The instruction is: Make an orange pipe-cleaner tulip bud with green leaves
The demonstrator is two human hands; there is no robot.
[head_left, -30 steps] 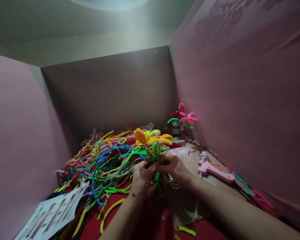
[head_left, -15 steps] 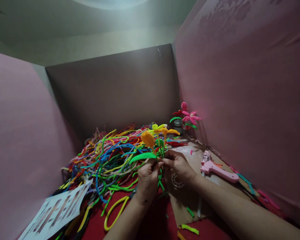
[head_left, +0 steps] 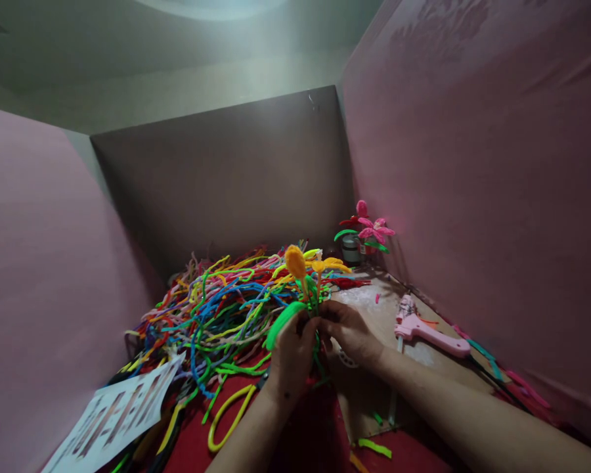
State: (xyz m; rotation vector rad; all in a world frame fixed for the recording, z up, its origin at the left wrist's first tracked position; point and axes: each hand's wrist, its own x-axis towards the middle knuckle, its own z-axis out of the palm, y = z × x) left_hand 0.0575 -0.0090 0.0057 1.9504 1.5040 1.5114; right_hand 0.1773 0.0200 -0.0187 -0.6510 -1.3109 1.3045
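Both hands meet at the green stems of a pipe-cleaner flower point(head_left: 296, 262) with orange and yellow blooms, which stands upright above my fingers. My left hand point(head_left: 293, 348) is closed, pinching the stems from the left. A bright green pipe-cleaner leaf point(head_left: 284, 324) bends out and down over that hand. My right hand point(head_left: 349, 332) is closed on the same stems from the right, thumb and forefinger pressed together. The fingers hide the exact grip point. Green stem ends hang below the hands.
A heap of coloured pipe cleaners point(head_left: 226, 309) lies behind and left. Yellow-handled scissors point(head_left: 226, 410) are by my left forearm, near a printed sheet point(head_left: 123, 414). On the right, a pink glue gun point(head_left: 431, 334) rests on a board point(head_left: 369, 394). Pink pipe-cleaner flowers point(head_left: 375, 230) stand behind.
The flower has turned in my fingers, its orange bud becoming more upright. The green leaf swung out to the left, then bent down over my left hand. Both hands stay together.
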